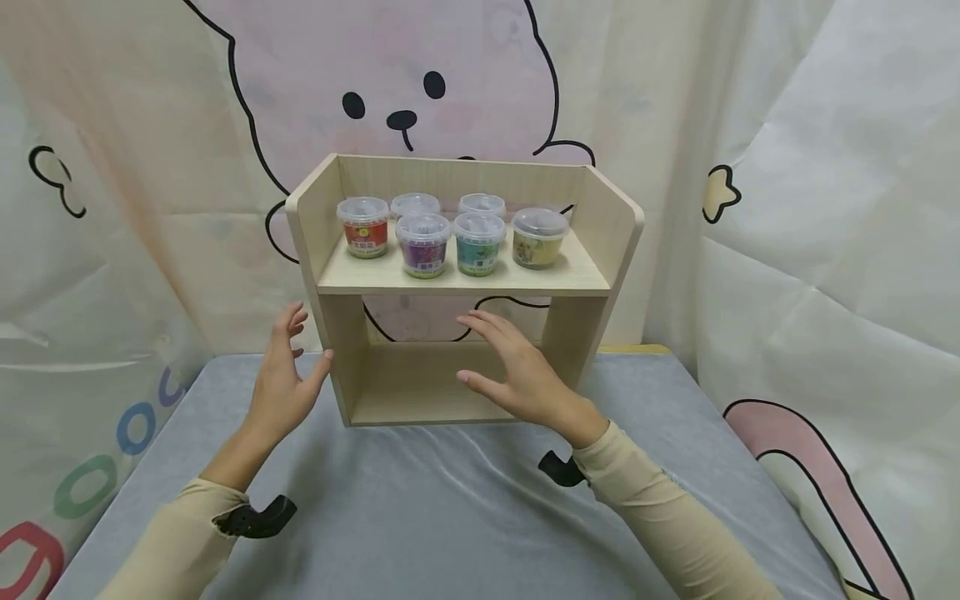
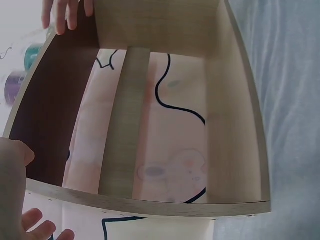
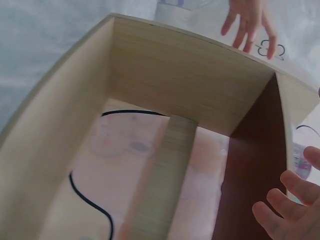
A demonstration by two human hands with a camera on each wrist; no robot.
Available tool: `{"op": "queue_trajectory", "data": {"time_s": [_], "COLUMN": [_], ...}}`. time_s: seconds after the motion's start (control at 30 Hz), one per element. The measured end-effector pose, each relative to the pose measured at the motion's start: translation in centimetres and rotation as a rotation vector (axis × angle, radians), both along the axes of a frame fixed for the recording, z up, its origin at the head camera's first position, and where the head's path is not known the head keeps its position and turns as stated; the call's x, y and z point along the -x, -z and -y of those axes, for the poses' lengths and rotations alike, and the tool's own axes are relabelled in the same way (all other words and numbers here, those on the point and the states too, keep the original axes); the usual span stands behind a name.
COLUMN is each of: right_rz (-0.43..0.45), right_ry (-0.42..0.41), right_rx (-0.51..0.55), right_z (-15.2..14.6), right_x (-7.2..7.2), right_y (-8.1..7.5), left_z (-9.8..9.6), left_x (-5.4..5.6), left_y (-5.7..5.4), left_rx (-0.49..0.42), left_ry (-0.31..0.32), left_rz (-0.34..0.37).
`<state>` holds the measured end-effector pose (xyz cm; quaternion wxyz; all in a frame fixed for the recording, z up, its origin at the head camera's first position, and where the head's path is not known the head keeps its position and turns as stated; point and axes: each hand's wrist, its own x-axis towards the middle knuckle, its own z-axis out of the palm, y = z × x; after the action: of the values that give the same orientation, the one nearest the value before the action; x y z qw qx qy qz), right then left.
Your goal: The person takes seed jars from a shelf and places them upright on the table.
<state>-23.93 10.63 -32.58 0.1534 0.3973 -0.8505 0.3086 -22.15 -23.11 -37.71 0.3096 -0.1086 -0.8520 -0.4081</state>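
Note:
A two-tier light wooden shelf [image 1: 465, 291] stands on the table, its lower compartment bare inside. Several small lidded plastic tubs sit on the upper tier: a red one [image 1: 365, 237], a purple one [image 1: 423, 255], a teal one [image 1: 477, 253], a yellow one [image 1: 537, 248] and two partly hidden behind. My left hand [image 1: 288, 383] is beside the shelf's left side panel, fingers loosely spread and thumb near the panel edge. In front of the lower compartment, my right hand [image 1: 517, 367] reaches with fingers extended and thumb apart. Neither hand holds anything.
A grey-blue cloth [image 1: 450, 508] covers the table under the shelf. Behind it and at both sides hang pale curtains [image 1: 645, 100] with cartoon prints. Black straps with dark curved pieces [image 1: 258, 518] are on the wrists.

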Motion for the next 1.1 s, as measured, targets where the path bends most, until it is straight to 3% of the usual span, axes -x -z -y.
{"op": "queue_trajectory", "data": {"time_s": [0.27, 0.43, 0.57, 0.8, 1.1], "right_rz": [-0.04, 0.054, 0.179, 0.447, 0.589], "right_ry": [-0.066, -0.106, -0.141, -0.19, -0.149], "right_rx": [0.092, 0.155, 0.218, 0.338, 0.341], "right_z": [0.3, 1.0, 1.9, 3.0, 3.9], "right_x": [0.9, 1.6, 2.3, 3.1, 3.9], "right_y": [-3.8, -5.5, -6.6, -7.9, -8.7], "left_z": [0.5, 1.2, 1.5, 1.5, 2.1], "left_x": [1.8, 2.6, 3.1, 3.6, 3.5], "left_y": [-1.4, -1.8, -2.0, -2.2, -2.1], "left_rx": [-0.058, -0.057, -0.06, -0.03, 0.044], "left_ry": [0.124, 0.2, 0.242, 0.218, 0.156], "left_rz": [0.093, 0.159, 0.187, 0.219, 0.273]}}
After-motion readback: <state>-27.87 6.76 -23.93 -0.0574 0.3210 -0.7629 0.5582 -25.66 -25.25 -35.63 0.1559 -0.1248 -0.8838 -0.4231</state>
